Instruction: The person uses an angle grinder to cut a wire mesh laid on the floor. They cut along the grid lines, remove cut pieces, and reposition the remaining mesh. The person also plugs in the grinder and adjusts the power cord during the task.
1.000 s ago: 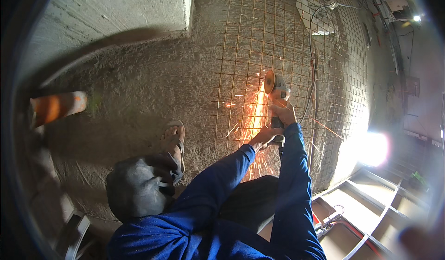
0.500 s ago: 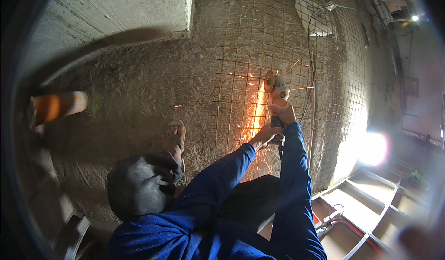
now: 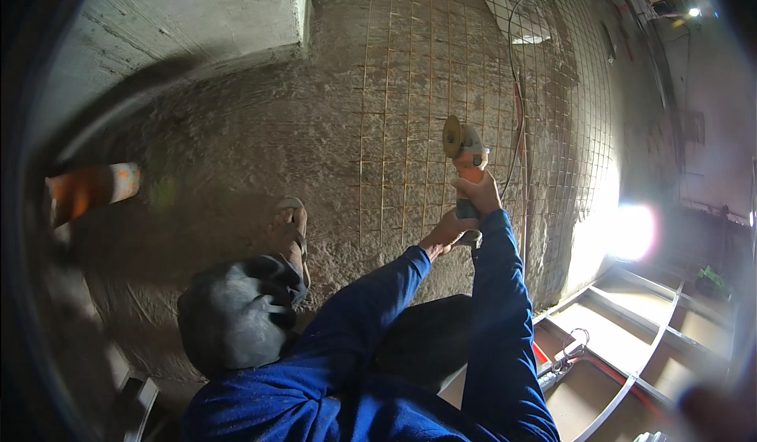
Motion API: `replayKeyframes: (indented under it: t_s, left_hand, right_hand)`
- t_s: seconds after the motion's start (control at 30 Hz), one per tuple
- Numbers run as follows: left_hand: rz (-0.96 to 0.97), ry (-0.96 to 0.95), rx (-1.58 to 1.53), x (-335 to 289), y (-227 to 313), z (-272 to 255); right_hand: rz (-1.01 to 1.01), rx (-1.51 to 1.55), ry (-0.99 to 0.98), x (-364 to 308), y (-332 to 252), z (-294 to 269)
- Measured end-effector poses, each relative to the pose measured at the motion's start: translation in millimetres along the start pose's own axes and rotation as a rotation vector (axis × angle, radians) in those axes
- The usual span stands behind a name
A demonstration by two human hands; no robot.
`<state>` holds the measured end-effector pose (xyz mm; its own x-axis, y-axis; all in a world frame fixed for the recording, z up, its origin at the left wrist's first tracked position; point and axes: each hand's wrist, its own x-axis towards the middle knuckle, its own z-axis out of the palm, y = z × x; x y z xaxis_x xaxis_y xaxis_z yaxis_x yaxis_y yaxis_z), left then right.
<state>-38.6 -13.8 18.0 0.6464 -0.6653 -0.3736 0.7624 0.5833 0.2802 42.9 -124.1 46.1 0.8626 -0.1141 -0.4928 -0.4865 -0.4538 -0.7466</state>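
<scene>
- I have both hands clamped on one tool: the right hand (image 3: 482, 191) wraps the forward body of the angle grinder (image 3: 471, 160); the left hand (image 3: 446, 232) closes on its dark rear part, just below and to the left of the right.
- I see the grinder over the wire mesh (image 3: 407, 138), right of centre, its round disc (image 3: 453, 136) pointing away from the body; I cannot tell whether the disc touches a wire.
- I find the mesh spread over rough grey ground (image 3: 229, 146); a dark cord (image 3: 512, 52) runs across it near a pale flat piece (image 3: 516, 18).
- I have a sandalled foot (image 3: 292, 225) left of the mesh; farther left lies an orange and white cylinder (image 3: 93, 193).
- I get glare from a bright light (image 3: 632, 231) at right; below it stands a pale metal frame (image 3: 648, 339).
</scene>
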Motion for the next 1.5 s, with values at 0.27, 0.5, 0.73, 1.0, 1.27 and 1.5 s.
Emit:
replayKeyframes:
  t_s: [0.27, 0.5, 0.73, 1.0, 1.27, 1.5]
  left_hand:
    - [-0.041, 0.083, -0.023, -12.0, 1.5, 7.4]
    - [-0.051, 0.061, -0.041, -12.4, 3.4, 5.7]
    - [-0.069, 0.091, -0.015, -12.0, 2.7, 3.6]
    - [-0.103, 0.104, 0.001, -8.3, -1.4, -2.0]
    - [-0.098, 0.112, 0.009, -8.8, -5.9, -4.7]
    - [-0.127, 0.11, -0.018, -5.7, -11.6, -11.3]
  right_hand:
    - [0.033, -0.037, -0.013, 4.3, 20.7, 3.9]
    - [0.016, -0.048, -0.023, 8.5, 25.6, 5.5]
    - [0.026, -0.029, -0.02, 5.5, 16.6, 8.7]
    - [0.072, -0.09, -0.018, 10.5, 24.0, 8.9]
    - [0.04, 0.017, -0.099, 12.3, 34.5, 8.5]
    - [0.065, -0.057, -0.024, 12.3, 35.0, 8.4]
